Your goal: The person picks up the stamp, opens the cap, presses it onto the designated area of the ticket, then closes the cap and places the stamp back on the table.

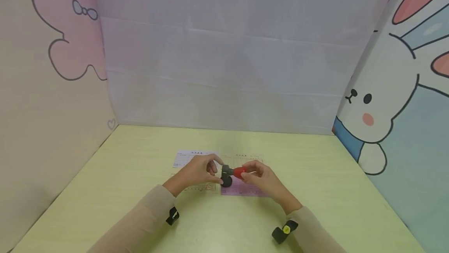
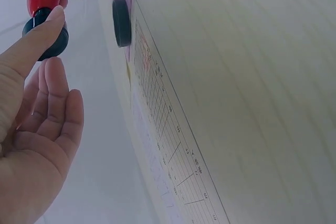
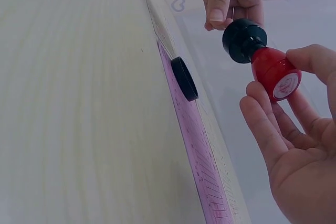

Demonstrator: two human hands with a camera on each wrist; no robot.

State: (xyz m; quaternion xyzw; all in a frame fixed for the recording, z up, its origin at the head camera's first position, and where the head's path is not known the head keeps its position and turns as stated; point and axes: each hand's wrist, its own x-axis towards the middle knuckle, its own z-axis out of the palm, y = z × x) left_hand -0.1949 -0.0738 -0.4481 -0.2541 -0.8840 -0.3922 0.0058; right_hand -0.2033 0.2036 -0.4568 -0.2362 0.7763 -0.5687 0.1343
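Observation:
My right hand (image 1: 261,176) grips a stamp by its red handle (image 3: 275,72), with the thumb on one side and fingers on the other. The stamp is tipped sideways above the papers, its dark round head (image 3: 244,40) pointing toward my left hand (image 1: 198,170). That hand has its thumb and fingertips spread close around the head; in the left wrist view the thumb (image 2: 39,43) overlaps the stamp's neck and the fingers lie loosely bent. A round black cap (image 3: 184,78) rests on the pink slip (image 1: 245,189) below the stamp.
Printed slips lie side by side on the pale yellow table (image 1: 140,144), a white one (image 1: 181,158) at the back left. Black straps with small devices (image 1: 280,234) are on both wrists. Hanging sheets with cartoon figures (image 1: 386,101) wall the table's sides.

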